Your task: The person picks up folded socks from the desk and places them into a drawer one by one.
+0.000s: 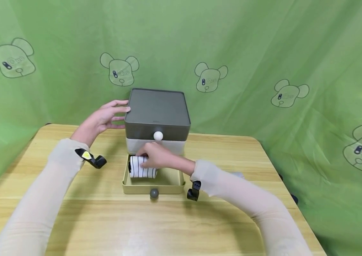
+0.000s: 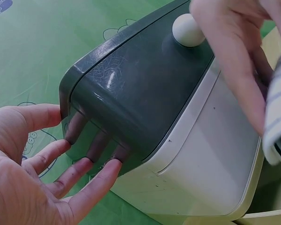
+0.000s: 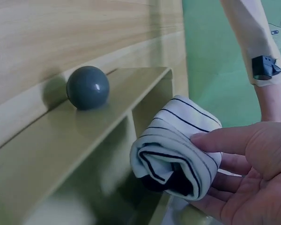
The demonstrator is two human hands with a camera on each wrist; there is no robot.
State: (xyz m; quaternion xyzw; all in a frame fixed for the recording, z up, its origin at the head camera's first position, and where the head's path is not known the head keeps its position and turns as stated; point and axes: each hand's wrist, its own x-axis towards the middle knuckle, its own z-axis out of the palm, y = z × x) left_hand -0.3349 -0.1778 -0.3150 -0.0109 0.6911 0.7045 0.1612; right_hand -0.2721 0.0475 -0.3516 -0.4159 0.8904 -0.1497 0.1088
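A small desktop drawer box [image 1: 158,106] has a dark grey top tier with a white knob [image 2: 188,30] and a white tier below. Its bottom yellowish drawer [image 1: 171,189], with a grey ball knob [image 3: 88,87], is pulled out. My left hand [image 1: 104,115] touches the box's left side with spread, fairly straight fingertips. Between thumb and fingers, my right hand [image 1: 160,155] pinches a rolled white cloth with black stripes [image 3: 178,145]. In the head view the roll is at the drawer's left part; whether it rests on the drawer floor I cannot tell.
The wooden table [image 1: 104,220] extends around the box. Close behind it hangs a green curtain [image 1: 168,35] printed with bear heads. A small pale object [image 1: 238,174] lies partly hidden behind the right forearm.
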